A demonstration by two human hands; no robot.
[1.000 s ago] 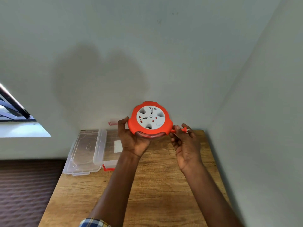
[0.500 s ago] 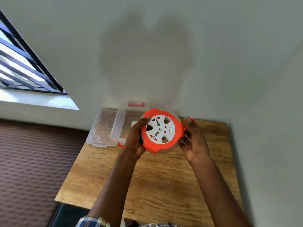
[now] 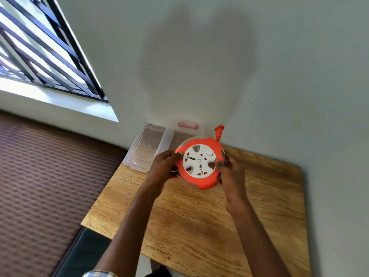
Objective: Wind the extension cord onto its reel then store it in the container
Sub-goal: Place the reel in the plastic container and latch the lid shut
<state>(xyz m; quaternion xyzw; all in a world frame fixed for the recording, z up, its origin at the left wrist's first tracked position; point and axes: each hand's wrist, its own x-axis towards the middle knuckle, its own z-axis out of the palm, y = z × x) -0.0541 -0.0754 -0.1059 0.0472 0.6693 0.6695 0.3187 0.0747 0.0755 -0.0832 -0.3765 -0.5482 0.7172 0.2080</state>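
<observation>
Orange and white plastic: one extension cord reel (image 3: 199, 163), round, held face-up above the far end of the wooden table (image 3: 259, 206). White socket face with red-shuttered outlets and dark pin holes; one pale oval button near the upper right of the face. No brand or lettering can be read on it.

Left hand (image 3: 162, 169): clamped on the reel's left rim, fingertips over the orange edge.

Right hand (image 3: 229, 172): clamped on the reel's right rim, thumb pressing the edge of the white face. The two hands sit apart, the reel between them.

Plug (image 3: 219, 132): orange, sticking up and away from the reel's far right edge, against the wall (image 3: 199, 56). No loose cord is visible outside the reel.

Container (image 3: 187, 134): clear plastic, red handle clip on its far side, just behind the reel at the table's far left corner, partly hidden by it. Open.

Lid (image 3: 147, 148): clear plastic, lying flat just left of the container, overhanging the table's left edge. A moulded mark shows in its middle, too faint to read.

Window (image 3: 40, 52): barred, dark frame, well to the left of the reel and higher.

Floor covering (image 3: 40, 186): brown, ribbed, left of the table.

Sleeve (image 3: 99, 273): checked cuff, at the near edge, on the left arm.
</observation>
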